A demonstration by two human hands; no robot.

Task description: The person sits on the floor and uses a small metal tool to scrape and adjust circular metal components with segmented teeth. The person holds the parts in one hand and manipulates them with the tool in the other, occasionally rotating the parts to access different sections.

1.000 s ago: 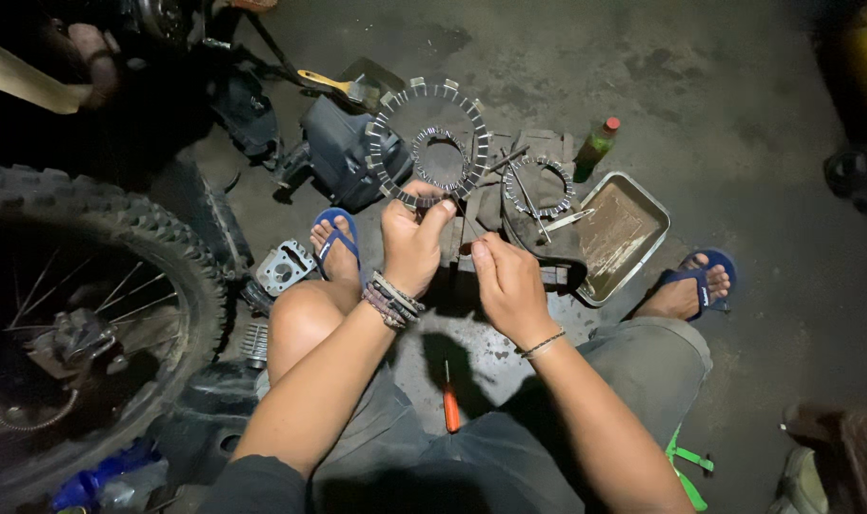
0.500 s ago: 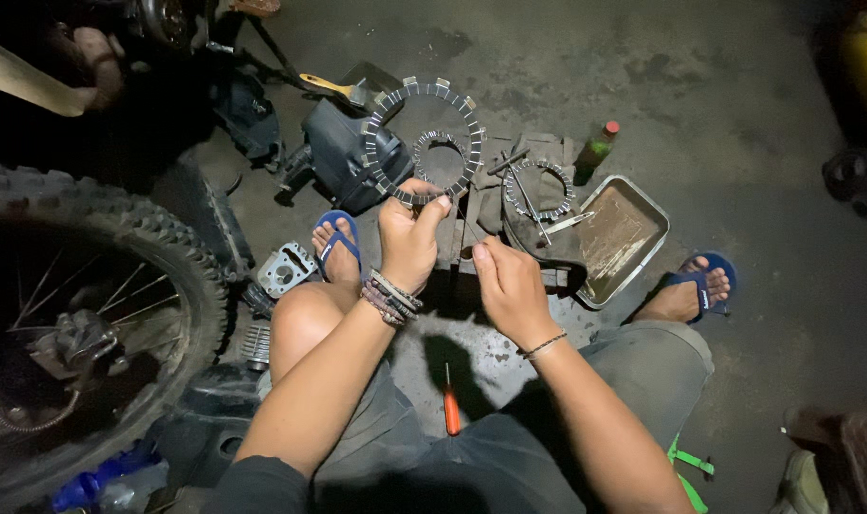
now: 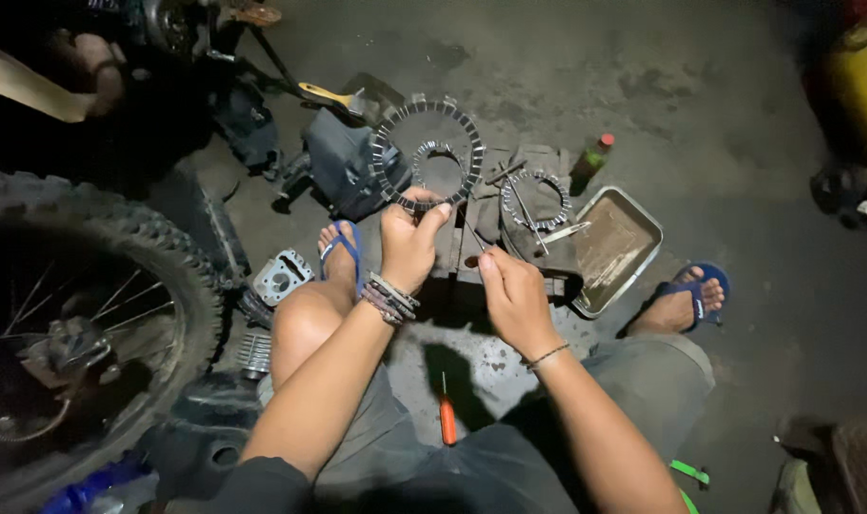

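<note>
Hands | I am watching left hand point(image 3: 409, 243) staying clamped on toothed ring point(image 3: 428, 155), barely shifting | right hand point(image 3: 511, 297) fingers pinching together, holding thin tool.

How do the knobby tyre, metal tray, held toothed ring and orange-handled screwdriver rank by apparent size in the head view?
1. Knobby tyre, though cropped and nearer the camera.
2. Metal tray.
3. Toothed ring, held up by the left hand, so nearness flatters it.
4. Orange-handled screwdriver.

Grey segmented clutch ring point(image 3: 428, 157); blue sandals point(image 3: 343, 249); orange-handled screwdriver point(image 3: 448, 422); green bottle point(image 3: 592, 160), red cap; yellow-handled brush point(image 3: 333, 97); silver tray point(image 3: 616, 249); black knobby tyre point(image 3: 90, 238).
</note>
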